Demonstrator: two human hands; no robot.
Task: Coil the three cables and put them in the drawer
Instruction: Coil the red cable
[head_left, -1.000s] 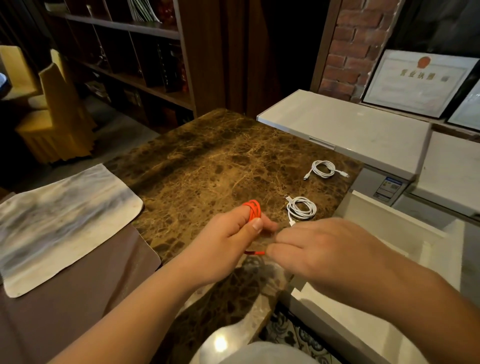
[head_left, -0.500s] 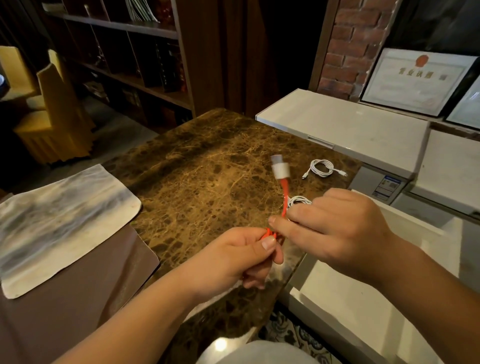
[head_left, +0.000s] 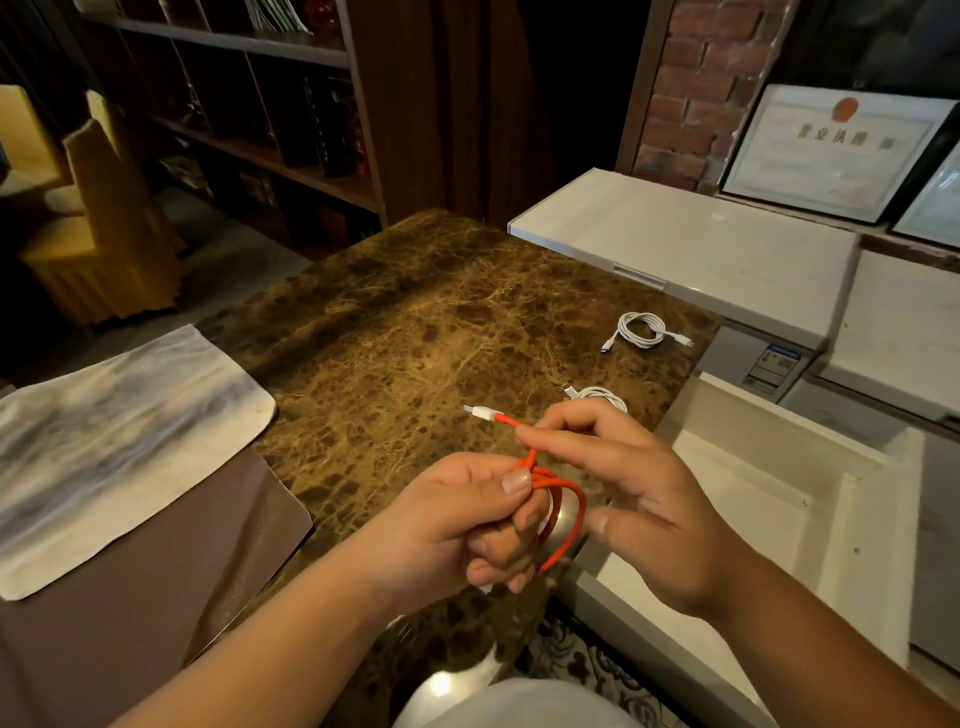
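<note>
- Head view: brown marbled tabletop (head_left: 415, 322) fills the middle, with a white open drawer (head_left: 779, 499) at its right edge, bookshelves behind and a pale cloth mat (head_left: 114, 431) at the left.
- Both hands meet over the near right corner of the tabletop, just beside the drawer.
- Left hand (head_left: 467, 525) grips the bundled loops of the orange cable (head_left: 563, 525), thumb pressed on top.
- Right hand (head_left: 639, 499) pinches the cable's free tail between fingertip and thumb; the tail runs up and leftward, away from the drawer, ending in a white plug (head_left: 480, 413).
- Two coiled white cables lie on the tabletop beyond the hands: the near white cable (head_left: 602, 396) just behind the right hand, the far white cable (head_left: 644, 330) further back, both close to the drawer side.
- My judgement: the tail needs wrapping round the loops, then the coil goes rightward; the right hand is nearer the drawer.
</note>
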